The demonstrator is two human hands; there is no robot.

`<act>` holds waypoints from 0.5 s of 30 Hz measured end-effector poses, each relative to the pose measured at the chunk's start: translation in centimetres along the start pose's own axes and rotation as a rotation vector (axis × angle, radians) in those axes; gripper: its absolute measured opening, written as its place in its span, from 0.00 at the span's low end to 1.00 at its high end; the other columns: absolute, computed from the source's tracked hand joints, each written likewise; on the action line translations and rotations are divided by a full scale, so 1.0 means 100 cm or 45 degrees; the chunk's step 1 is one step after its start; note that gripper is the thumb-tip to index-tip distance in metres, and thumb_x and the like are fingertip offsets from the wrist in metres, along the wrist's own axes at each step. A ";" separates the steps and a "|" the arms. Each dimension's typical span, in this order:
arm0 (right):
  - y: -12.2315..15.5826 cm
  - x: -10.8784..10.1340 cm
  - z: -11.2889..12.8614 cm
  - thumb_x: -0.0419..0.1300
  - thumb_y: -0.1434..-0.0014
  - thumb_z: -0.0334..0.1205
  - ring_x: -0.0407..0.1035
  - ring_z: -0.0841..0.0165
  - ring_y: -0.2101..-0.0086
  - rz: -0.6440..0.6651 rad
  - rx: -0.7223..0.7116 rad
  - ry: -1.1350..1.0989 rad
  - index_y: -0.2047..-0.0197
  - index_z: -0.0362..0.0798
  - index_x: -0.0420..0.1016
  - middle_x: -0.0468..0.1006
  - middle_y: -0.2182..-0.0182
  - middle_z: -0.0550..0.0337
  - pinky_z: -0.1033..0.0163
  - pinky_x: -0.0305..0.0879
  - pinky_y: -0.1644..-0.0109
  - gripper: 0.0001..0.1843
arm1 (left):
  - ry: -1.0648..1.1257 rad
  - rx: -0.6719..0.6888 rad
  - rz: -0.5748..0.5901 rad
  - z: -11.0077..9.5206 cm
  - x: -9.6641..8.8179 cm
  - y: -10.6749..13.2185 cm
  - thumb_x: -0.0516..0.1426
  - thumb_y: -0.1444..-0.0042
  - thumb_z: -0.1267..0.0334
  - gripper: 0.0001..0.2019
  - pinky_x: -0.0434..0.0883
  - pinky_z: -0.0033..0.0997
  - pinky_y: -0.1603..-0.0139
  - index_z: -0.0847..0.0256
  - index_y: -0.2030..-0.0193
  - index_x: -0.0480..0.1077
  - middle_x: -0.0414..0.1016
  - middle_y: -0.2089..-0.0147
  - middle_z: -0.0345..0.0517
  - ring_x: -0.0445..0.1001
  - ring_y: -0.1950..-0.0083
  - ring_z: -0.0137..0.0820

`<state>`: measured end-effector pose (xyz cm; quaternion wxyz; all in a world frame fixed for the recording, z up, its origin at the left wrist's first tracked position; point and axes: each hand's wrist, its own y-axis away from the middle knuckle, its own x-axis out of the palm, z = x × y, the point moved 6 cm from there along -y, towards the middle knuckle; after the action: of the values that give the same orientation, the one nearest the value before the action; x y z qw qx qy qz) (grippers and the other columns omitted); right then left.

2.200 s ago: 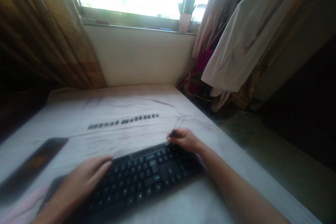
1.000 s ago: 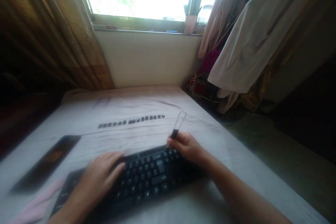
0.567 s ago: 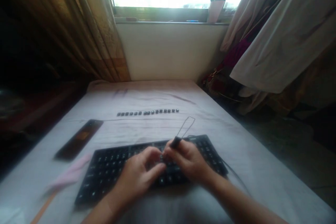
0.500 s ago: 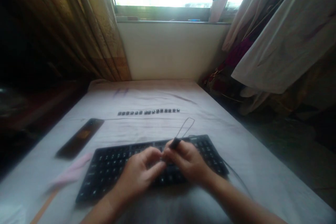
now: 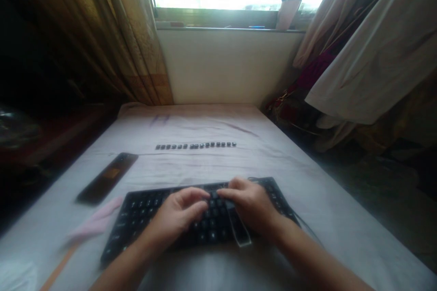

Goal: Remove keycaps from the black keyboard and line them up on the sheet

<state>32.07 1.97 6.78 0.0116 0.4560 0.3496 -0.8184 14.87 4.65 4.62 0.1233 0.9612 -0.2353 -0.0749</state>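
Observation:
A black keyboard (image 5: 136,211) lies flat on the white cloth in front of me. My left hand (image 5: 182,204) rests over its middle, thumb and index finger apart, and nothing shows between them. My right hand (image 5: 251,198) is just to the right, with its thumb and fingertips at the keys near the upper middle. Held under its curled fingers is a keycap puller (image 5: 236,225), its wire loop pointing back toward me over the lower keys. The grip on its handle is partly hidden. Beyond the keyboard, several loose dark keycaps (image 5: 196,146) stand in a row.
A dark phone (image 5: 107,177) lies left of the keyboard. Nearer is a pink brush-like thing (image 5: 95,223) with an orange handle (image 5: 61,266). The keyboard's cable (image 5: 309,232) runs off at the right. A curtain (image 5: 136,45), a window and hanging clothes (image 5: 368,63) surround the far side.
The puller has swung in my right hand from pointing away from me to pointing back toward me. My hands, which were touching, have parted slightly, and the right fingertips are down at the keys.

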 end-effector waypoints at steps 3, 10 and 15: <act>0.001 0.007 0.003 0.55 0.39 0.31 0.66 0.72 0.74 0.139 -0.071 0.145 0.59 0.52 0.79 0.73 0.73 0.60 0.69 0.62 0.71 0.12 | 0.030 -0.060 0.003 0.000 -0.002 0.000 0.63 0.55 0.53 0.17 0.56 0.20 0.81 0.59 0.60 0.74 0.70 0.77 0.34 0.62 0.79 0.22; 0.000 0.012 0.010 0.58 0.40 0.33 0.66 0.68 0.72 0.263 -0.179 0.372 0.62 0.49 0.77 0.74 0.72 0.59 0.66 0.61 0.69 0.07 | 0.025 -0.051 0.006 -0.002 -0.006 0.001 0.64 0.57 0.52 0.21 0.57 0.20 0.80 0.60 0.58 0.74 0.78 0.68 0.43 0.70 0.73 0.26; -0.002 0.004 0.007 0.59 0.42 0.31 0.68 0.67 0.71 0.266 -0.168 0.354 0.62 0.50 0.78 0.76 0.70 0.58 0.64 0.62 0.68 0.07 | 0.002 -0.051 0.002 -0.004 -0.007 0.002 0.64 0.56 0.52 0.20 0.61 0.22 0.79 0.60 0.58 0.74 0.80 0.65 0.45 0.73 0.70 0.29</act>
<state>31.30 1.84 6.83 0.0780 0.5968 0.3515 -0.7171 14.25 4.89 5.07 0.1426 0.9585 -0.2342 -0.0785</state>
